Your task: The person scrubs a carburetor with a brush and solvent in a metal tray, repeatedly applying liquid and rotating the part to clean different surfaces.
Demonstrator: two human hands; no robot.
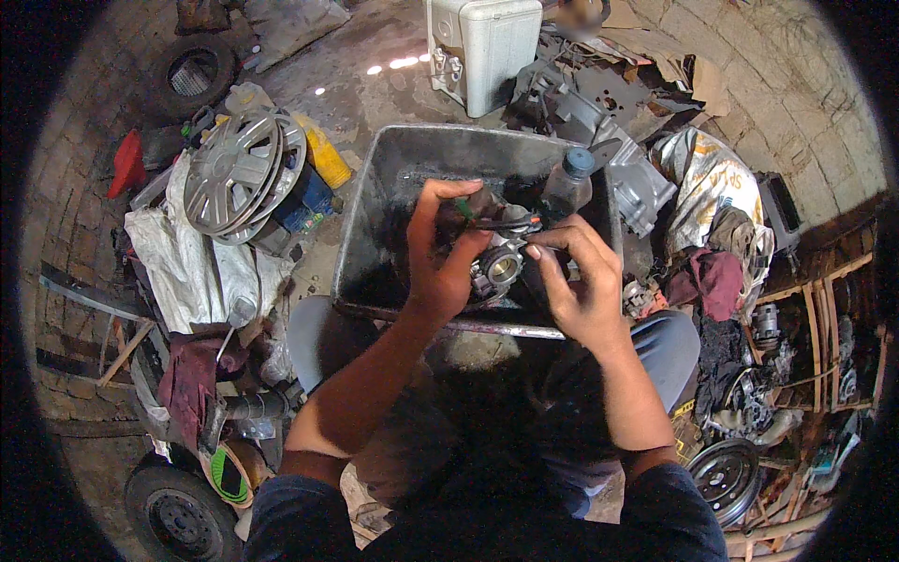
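Both hands, the left hand [438, 251] and right hand [573, 281], are closed around a small metal engine part [496, 265] over the grey tub [375, 206]. It looks hard, heavy and oily, so it is best gripped by its chunky sides.

Silver hubcaps [234, 173] lie stacked at left beside a yellow bottle [324, 155] — a white box [482, 47] stands beyond, tyres [178, 510] nearby.

A concrete floor [375, 84] carries a metal tub [393, 201], hubcaps [239, 173] and a white box [487, 51].
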